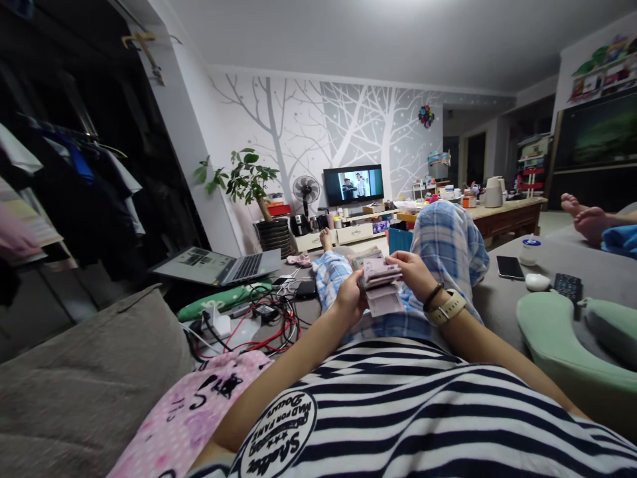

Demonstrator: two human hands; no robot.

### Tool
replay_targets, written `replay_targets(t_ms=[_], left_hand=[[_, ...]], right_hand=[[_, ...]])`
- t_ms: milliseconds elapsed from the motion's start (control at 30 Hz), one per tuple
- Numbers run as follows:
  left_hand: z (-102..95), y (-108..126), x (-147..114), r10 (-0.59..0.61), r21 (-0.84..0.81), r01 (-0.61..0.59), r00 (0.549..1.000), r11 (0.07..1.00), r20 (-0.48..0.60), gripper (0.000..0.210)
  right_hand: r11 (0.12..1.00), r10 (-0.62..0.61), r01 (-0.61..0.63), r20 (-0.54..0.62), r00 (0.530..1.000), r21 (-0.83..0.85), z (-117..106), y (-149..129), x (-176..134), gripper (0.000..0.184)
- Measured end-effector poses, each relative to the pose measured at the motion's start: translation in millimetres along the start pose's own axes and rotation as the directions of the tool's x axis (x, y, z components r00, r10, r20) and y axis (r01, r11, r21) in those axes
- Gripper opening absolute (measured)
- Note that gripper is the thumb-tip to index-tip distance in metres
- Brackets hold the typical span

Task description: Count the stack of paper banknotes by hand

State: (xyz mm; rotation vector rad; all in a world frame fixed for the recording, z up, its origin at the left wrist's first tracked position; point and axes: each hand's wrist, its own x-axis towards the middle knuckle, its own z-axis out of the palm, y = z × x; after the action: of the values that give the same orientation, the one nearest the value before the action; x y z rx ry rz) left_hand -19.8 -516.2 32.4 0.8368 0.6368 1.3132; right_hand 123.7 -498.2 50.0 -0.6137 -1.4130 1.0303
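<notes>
Several paper notes sit in an uneven bundle above the plaid trousers. The left hand grips the bundle's left side; the right hand pinches its upper right edge. The handling looks partway: some notes hang below the rest, the bundle seemingly needs squaring, and the count left cannot be told.

The fingers of a person's left hand and right hand grip a bundle of paper notes in front of a striped shirt. Left of the bundle lie an open laptop and a tangle of cables; right of it, a phone, a black remote and a green neck pillow. Beyond it, a fan stands and a television glows.
</notes>
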Motion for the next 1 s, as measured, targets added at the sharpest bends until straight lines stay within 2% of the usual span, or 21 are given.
replay_targets(t_ms=[133,267,467,733,933,1000], left_hand=[[4.4,4,-8,0.051,0.022,-0.051,0.998,0.998,-0.026,0.028],[7.3,-6,-13,0.072,-0.005,-0.073,0.994,0.997,-0.076,0.025],[6.8,-19,-12,0.148,-0.011,-0.149,0.989,0.989,-0.025,0.025],[12.7,-13,-17,0.066,-0.062,-0.070,0.995,0.996,-0.071,0.024],[9.3,-15,-14,0.124,-0.033,-0.125,0.991,0.992,-0.048,0.020],[8.7,-16,-14,0.150,-0.030,-0.153,0.984,0.988,-0.095,0.019]], right_hand=[[0.999,-0.027,0.026,0.048,0.999,0.021,0,-10,-6,0.032],[0.998,-0.056,0.058,0.065,0.996,-0.028,-5,-4,-23,0.031],[0.995,-0.081,0.081,-0.001,0.997,-0.060,-9,-1,-30,0.029],[0.995,-0.089,0.090,0.033,0.995,-0.036,-3,3,-35,0.026],[0.996,-0.091,0.092,0.056,0.994,-0.014,-3,7,-34,0.026],[0.995,-0.097,0.098,0.060,0.993,-0.002,-3,7,-34,0.026]])
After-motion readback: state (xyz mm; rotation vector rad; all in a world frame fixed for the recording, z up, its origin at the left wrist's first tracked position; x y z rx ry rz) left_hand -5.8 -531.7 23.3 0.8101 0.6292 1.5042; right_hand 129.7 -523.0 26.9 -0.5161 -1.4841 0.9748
